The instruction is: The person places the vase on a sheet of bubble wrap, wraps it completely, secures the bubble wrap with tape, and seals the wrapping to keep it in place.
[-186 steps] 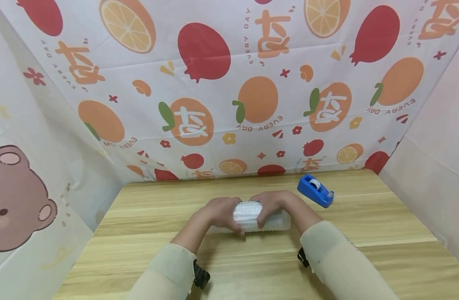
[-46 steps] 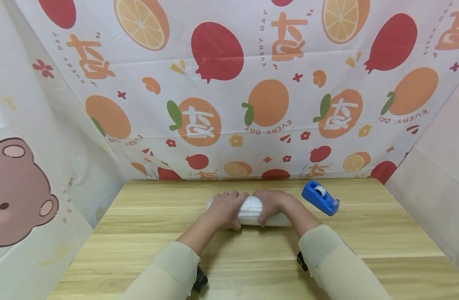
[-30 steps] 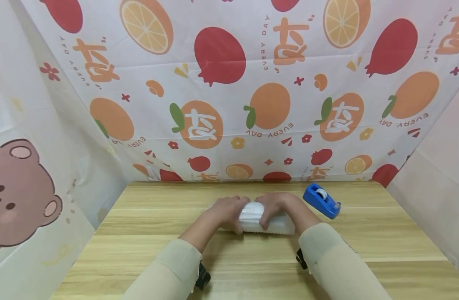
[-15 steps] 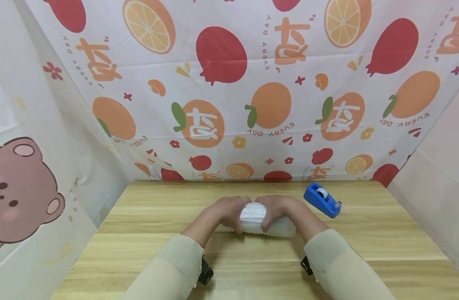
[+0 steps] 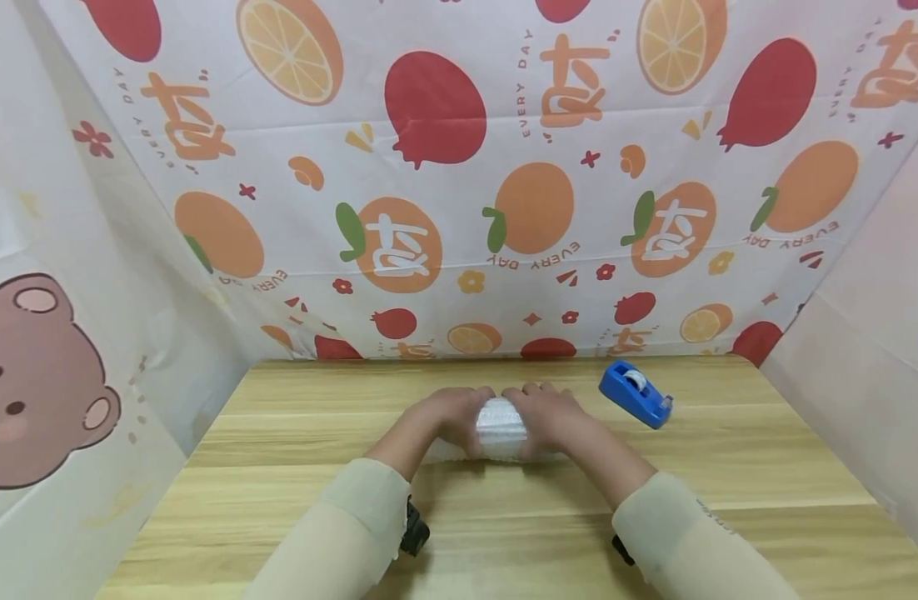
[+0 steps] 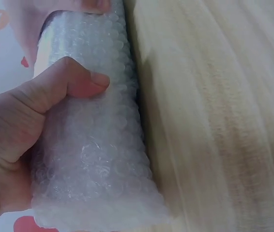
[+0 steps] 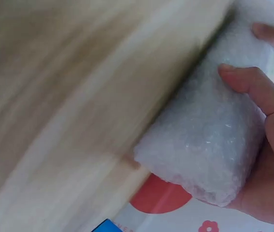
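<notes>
A roll of bubble wrap (image 5: pixel 501 429) lies crosswise on the wooden table, both hands curled over it from above. My left hand (image 5: pixel 459 417) grips its left half; in the left wrist view the thumb (image 6: pixel 86 83) presses on the near side of the bubble wrap (image 6: pixel 91 145). On the right half, my right hand (image 5: pixel 545 417) holds on with its fingers over the far side. The right wrist view shows that thumb (image 7: pixel 246 79) laid on the bubble wrap (image 7: pixel 200 140), whose loose end sticks out past the hand. Anything inside the wrap is hidden.
A blue tape dispenser (image 5: pixel 635 393) with a tape roll stands at the back right of the wooden table (image 5: pixel 316 492). A fruit-print cloth (image 5: pixel 534 108) hangs behind the table, and pale cloth with a bear print (image 5: pixel 39 375) hangs at the left.
The hands have stayed on the bubble wrap roll, turning and shifting their grip on it. Since half a second ago the right hand has flattened over the roll's right end. The tape dispenser has stayed put.
</notes>
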{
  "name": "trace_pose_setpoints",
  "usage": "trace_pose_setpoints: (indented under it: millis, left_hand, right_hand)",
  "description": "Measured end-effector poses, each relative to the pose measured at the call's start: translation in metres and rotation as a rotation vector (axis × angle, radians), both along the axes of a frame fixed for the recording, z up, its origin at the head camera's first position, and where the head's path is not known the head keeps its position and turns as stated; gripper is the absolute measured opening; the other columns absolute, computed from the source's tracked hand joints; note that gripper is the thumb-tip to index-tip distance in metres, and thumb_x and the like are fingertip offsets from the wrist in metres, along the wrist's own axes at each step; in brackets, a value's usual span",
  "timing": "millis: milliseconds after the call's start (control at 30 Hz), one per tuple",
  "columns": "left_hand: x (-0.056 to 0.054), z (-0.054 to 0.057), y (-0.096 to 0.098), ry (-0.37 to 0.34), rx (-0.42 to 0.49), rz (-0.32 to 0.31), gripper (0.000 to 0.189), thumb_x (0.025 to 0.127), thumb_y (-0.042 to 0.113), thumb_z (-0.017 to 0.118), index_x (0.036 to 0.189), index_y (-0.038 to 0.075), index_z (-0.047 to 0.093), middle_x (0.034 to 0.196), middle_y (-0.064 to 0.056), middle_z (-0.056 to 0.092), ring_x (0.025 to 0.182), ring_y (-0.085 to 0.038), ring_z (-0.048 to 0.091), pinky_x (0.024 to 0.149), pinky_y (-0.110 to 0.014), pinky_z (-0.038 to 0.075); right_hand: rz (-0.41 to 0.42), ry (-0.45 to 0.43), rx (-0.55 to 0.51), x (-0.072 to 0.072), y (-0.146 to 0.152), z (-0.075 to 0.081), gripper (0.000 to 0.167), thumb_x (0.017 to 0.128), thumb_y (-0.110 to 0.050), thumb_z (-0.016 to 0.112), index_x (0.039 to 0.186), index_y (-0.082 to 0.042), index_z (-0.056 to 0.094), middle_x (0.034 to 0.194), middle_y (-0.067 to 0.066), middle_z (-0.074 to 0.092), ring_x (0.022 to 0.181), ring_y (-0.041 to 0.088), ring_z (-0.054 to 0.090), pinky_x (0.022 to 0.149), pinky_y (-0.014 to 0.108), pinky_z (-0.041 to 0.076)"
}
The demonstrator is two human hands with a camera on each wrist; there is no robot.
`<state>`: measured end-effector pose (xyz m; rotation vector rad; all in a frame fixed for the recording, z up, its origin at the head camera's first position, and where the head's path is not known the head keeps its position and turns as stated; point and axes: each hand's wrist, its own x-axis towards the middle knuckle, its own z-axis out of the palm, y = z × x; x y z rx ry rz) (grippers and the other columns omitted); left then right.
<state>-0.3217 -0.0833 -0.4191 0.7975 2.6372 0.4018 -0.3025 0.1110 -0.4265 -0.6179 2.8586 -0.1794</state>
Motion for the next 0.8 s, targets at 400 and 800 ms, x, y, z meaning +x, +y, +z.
trace_pose_setpoints:
  millis: [400, 800]
  left_hand:
    - [-0.008, 0.006, 0.001, -0.125, -0.005, 0.044, 0.072, 0.063, 0.02, 0.089, 0.125, 0.02, 0.052, 0.101, 0.004, 0.06, 0.092, -0.016, 0.058, 0.081, -0.037, 0.05]
    - [-0.023, 0.002, -0.003, -0.241, 0.033, 0.066, 0.066, 0.064, 0.023, 0.087, 0.119, 0.019, 0.052, 0.101, 0.0, 0.06, 0.091, -0.02, 0.059, 0.076, -0.037, 0.049]
  right_hand:
    - [0.033, 0.151, 0.025, 0.004, 0.001, -0.008, 0.097, 0.066, -0.035, 0.089, 0.148, -0.02, 0.04, 0.137, 0.01, 0.052, 0.122, 0.035, 0.048, 0.095, 0.059, 0.041]
    - [0.075, 0.271, 0.062, 0.0, -0.001, -0.016, 0.1, 0.064, -0.037, 0.091, 0.148, -0.022, 0.039, 0.133, 0.011, 0.054, 0.118, 0.035, 0.052, 0.096, 0.061, 0.042]
